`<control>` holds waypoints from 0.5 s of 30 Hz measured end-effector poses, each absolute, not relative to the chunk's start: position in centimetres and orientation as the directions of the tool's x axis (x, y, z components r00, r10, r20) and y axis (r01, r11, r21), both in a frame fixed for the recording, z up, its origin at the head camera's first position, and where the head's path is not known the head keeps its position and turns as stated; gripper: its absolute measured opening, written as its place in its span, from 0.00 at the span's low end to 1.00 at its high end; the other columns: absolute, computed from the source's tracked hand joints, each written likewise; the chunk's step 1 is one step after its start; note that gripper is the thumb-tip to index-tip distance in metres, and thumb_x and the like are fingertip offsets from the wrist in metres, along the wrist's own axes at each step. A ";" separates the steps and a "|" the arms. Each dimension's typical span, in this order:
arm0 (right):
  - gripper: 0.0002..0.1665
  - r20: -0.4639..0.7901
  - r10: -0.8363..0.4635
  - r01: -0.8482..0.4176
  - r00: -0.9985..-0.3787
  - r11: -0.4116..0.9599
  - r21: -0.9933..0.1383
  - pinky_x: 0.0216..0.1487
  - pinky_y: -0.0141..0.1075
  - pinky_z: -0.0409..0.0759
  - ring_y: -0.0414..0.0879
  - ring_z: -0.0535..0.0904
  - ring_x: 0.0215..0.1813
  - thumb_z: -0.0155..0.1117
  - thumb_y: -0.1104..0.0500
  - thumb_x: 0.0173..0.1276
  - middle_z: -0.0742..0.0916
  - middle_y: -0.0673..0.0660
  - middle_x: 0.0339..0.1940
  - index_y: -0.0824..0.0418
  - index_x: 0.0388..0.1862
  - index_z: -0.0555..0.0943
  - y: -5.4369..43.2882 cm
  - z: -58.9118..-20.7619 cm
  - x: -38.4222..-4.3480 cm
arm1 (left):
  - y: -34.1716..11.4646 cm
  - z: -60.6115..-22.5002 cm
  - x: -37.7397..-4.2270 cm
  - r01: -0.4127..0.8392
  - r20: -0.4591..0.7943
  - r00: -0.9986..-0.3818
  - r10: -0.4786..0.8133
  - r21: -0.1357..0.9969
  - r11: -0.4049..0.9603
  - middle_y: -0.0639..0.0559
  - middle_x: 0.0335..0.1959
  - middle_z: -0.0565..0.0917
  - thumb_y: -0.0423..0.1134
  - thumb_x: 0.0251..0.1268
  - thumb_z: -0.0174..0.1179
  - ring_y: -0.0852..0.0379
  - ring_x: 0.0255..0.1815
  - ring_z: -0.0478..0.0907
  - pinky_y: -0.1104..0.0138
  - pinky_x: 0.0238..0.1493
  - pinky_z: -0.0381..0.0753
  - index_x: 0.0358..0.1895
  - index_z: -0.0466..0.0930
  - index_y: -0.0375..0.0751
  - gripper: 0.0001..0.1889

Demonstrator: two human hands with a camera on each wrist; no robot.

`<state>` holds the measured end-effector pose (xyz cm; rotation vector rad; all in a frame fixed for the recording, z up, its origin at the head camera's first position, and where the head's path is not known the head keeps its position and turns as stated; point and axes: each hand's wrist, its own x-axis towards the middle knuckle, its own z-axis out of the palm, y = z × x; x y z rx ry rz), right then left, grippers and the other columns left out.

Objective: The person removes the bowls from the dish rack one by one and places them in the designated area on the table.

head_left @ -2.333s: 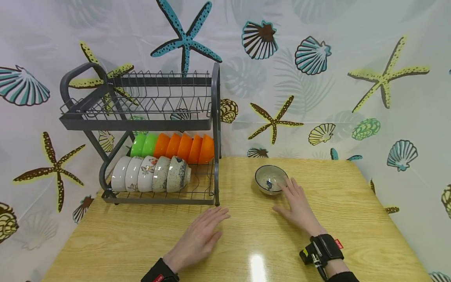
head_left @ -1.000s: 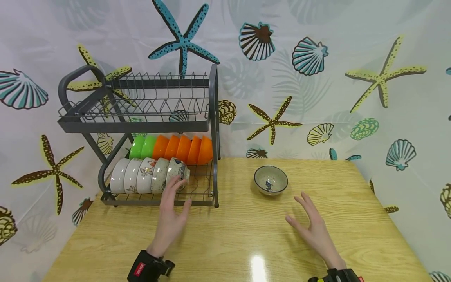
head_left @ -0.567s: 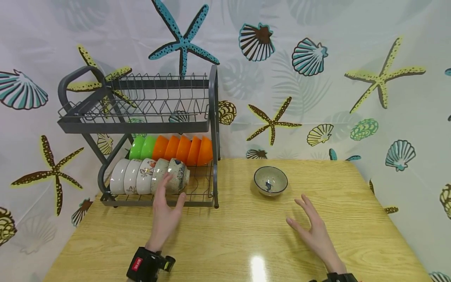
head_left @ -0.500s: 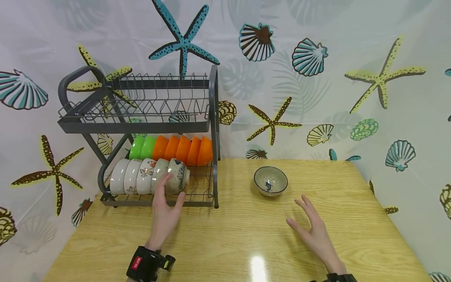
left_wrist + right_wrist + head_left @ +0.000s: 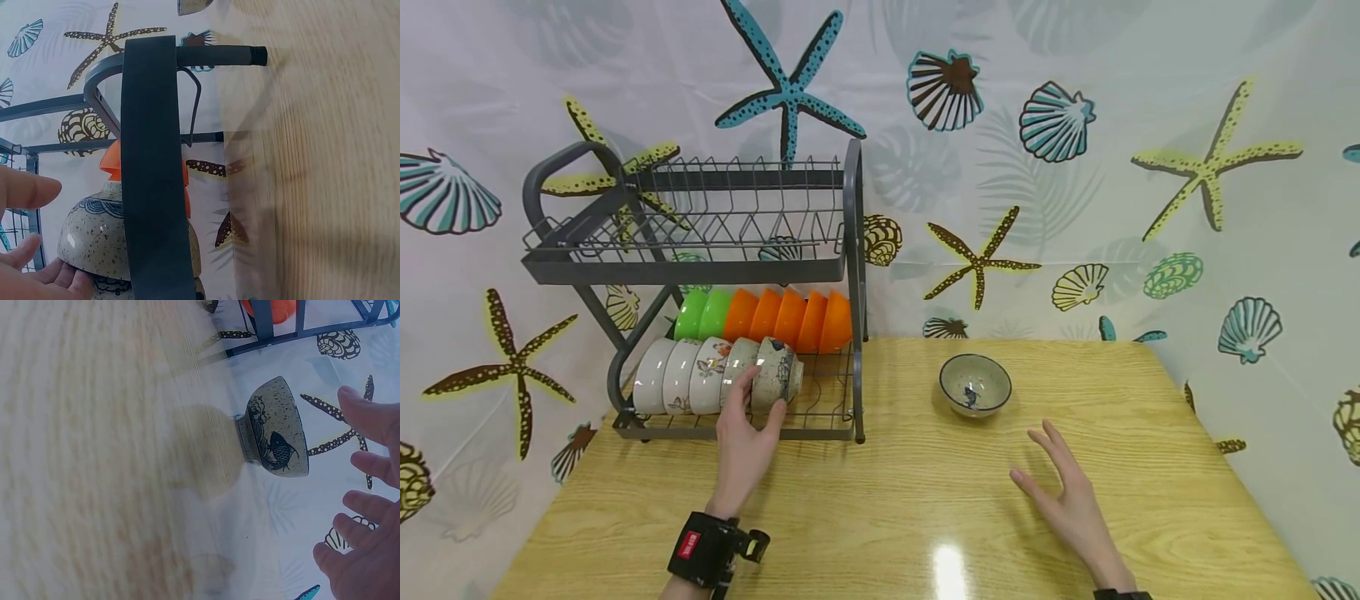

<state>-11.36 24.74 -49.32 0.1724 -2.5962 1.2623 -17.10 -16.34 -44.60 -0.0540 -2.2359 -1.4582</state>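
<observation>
My left hand [image 5: 743, 454] reaches to the lower tier of the dish rack, at the rightmost speckled bowl [image 5: 772, 382] of the front row. In the left wrist view its fingertips touch the rim of that bowl [image 5: 94, 234], while the thumb stands apart from the bowl's side. Part of the bowl is hidden behind the rack's upright. My right hand [image 5: 1071, 504] hovers over the table with spread fingers and holds nothing. Beyond it, a speckled bowl with a dark fish pattern [image 5: 278, 428] stands upright on the table.
The two-tier dark dish rack [image 5: 692, 272] stands at the left. Beside the reached bowl, several white and speckled bowls [image 5: 681, 377] stand on edge. Orange bowls [image 5: 790, 321] and green bowls [image 5: 703, 315] fill the row behind. A patterned cloth [image 5: 1097, 208] hangs at the back.
My left hand has gone from the middle of the table to the rack, its fingers now at the end bowl. The right hand has drawn back from the table bowl, which stays put.
</observation>
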 end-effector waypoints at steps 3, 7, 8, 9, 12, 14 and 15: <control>0.36 0.279 0.006 -0.218 -0.960 0.605 -0.765 0.64 0.79 0.59 0.78 0.56 0.77 0.70 0.57 0.68 0.61 0.72 0.80 0.64 0.71 0.70 24.7 -49.5 -11.2 | -16.2 -44.4 -17.4 0.263 0.393 -0.892 -0.222 0.853 0.451 0.35 0.73 0.69 0.29 0.68 0.61 0.37 0.75 0.65 0.45 0.75 0.65 0.72 0.64 0.34 0.30; 0.35 0.292 0.013 -0.227 -0.956 0.596 -0.771 0.65 0.79 0.59 0.78 0.56 0.77 0.70 0.58 0.67 0.62 0.72 0.80 0.65 0.70 0.71 24.6 -49.6 -10.9 | -16.0 -44.1 -17.8 0.246 0.408 -0.880 -0.245 0.831 0.499 0.33 0.69 0.72 0.28 0.66 0.63 0.37 0.70 0.69 0.45 0.71 0.70 0.69 0.67 0.33 0.29; 0.35 0.295 0.014 -0.229 -0.955 0.594 -0.771 0.65 0.79 0.59 0.78 0.56 0.77 0.71 0.58 0.67 0.62 0.72 0.79 0.64 0.70 0.71 24.6 -49.7 -10.9 | -15.9 -44.1 -18.0 0.242 0.415 -0.874 -0.252 0.822 0.516 0.33 0.68 0.73 0.28 0.66 0.63 0.36 0.69 0.70 0.45 0.69 0.71 0.68 0.68 0.33 0.28; 0.35 0.295 0.017 -0.228 -0.955 0.592 -0.773 0.65 0.78 0.59 0.77 0.56 0.77 0.71 0.58 0.67 0.63 0.72 0.79 0.64 0.70 0.71 24.5 -49.7 -10.8 | -15.9 -44.0 -18.1 0.237 0.424 -0.868 -0.259 0.811 0.535 0.33 0.66 0.74 0.27 0.65 0.64 0.36 0.67 0.71 0.45 0.67 0.72 0.67 0.69 0.33 0.27; 0.35 0.295 0.024 -0.226 -0.955 0.585 -0.779 0.65 0.79 0.59 0.78 0.56 0.77 0.71 0.58 0.66 0.63 0.72 0.79 0.65 0.70 0.71 24.4 -49.8 -10.6 | -15.8 -43.8 -18.5 0.220 0.441 -0.854 -0.277 0.788 0.575 0.33 0.63 0.77 0.27 0.64 0.65 0.35 0.64 0.74 0.44 0.64 0.74 0.65 0.71 0.32 0.26; 0.35 0.302 0.026 -0.232 -0.953 0.581 -0.781 0.65 0.79 0.59 0.78 0.56 0.77 0.71 0.59 0.66 0.63 0.73 0.79 0.65 0.69 0.72 24.3 -49.8 -10.6 | -15.8 -43.6 -18.7 0.208 0.441 -0.852 -0.282 0.780 0.591 0.33 0.62 0.78 0.27 0.63 0.66 0.35 0.64 0.75 0.44 0.64 0.75 0.65 0.72 0.32 0.26; 0.34 0.308 0.028 -0.236 -0.951 0.580 -0.780 0.65 0.79 0.59 0.78 0.57 0.76 0.71 0.60 0.66 0.63 0.73 0.79 0.65 0.69 0.72 24.3 -49.8 -10.5 | -15.8 -43.5 -18.8 0.204 0.441 -0.852 -0.282 0.776 0.598 0.33 0.61 0.79 0.27 0.63 0.66 0.35 0.64 0.75 0.44 0.64 0.75 0.64 0.72 0.32 0.26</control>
